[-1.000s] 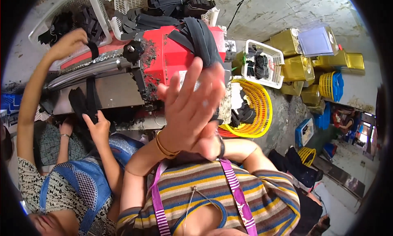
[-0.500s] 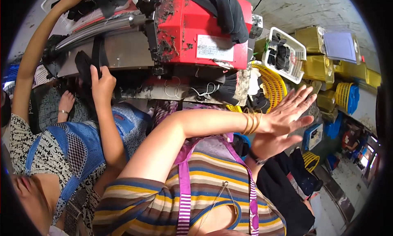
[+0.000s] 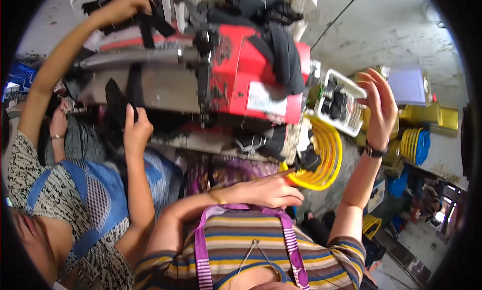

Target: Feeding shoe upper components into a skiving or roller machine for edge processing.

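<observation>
My left hand [image 3: 268,190] lies in front of my chest, just above the purple apron [image 3: 201,239], with its index finger stretched toward a yellow basket [image 3: 334,164]. Its other fingers bend loosely, and nothing shows in them. Thin bangles circle that wrist. Raised on the right, my right hand [image 3: 380,106] wears a dark wristband; its fingers are apart, a little curled and without anything in them. Behind it, in the picture, are a white basket [image 3: 351,126] of dark pieces and gold tins. Dark and white cloth pieces [image 3: 307,157] sit in the yellow basket.
A red machine [image 3: 233,64] with a metal roller [image 3: 135,59] stands ahead, black cloth [image 3: 283,64] draped over its housing. At left a co-worker's hand [image 3: 138,129] grips a black fabric strip [image 3: 114,96]; their other hand [image 3: 128,6] reaches over the machine by more black strips.
My hands, crossed together at the right before, are now apart: the left has come back to my chest, the right has risen. The view has shifted. The co-worker's far hand is at the black strips.
</observation>
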Available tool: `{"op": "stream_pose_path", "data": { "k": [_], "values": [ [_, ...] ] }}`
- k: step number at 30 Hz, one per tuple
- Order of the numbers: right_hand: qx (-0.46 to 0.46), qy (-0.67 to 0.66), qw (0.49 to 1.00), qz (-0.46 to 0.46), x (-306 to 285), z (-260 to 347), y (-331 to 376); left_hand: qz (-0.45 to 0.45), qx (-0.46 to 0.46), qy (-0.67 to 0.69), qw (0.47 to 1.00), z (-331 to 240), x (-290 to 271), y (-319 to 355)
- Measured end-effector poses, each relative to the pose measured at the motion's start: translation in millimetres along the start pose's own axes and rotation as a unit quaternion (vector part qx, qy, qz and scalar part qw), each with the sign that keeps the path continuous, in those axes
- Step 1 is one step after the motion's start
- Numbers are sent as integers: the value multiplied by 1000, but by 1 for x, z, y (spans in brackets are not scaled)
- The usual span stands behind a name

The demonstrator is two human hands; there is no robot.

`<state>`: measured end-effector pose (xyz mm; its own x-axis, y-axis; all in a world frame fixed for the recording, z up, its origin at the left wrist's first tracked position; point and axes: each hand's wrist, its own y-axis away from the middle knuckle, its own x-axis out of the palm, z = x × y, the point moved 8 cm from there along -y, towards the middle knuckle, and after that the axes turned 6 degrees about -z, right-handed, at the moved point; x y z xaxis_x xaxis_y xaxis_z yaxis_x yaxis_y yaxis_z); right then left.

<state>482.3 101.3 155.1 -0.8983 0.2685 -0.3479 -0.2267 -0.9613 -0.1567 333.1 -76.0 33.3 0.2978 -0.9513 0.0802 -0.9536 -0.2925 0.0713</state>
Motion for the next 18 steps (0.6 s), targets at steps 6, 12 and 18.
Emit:
{"op": "stream_pose_path", "data": {
  "k": [6, 12, 18],
  "values": [
    [-289, 242, 892, 249, 220, 16, -157, -243, 186, -50, 951, -53, -91, 57],
    [-238, 518, 666, 481, 398, -210, -212, -292, 15, 40, 955, -26, -133, 100],
    [-143, 518, 737, 410, 414, -236, -210, -341, 0, 32, 940, -8, -166, 125]
  ]
}}
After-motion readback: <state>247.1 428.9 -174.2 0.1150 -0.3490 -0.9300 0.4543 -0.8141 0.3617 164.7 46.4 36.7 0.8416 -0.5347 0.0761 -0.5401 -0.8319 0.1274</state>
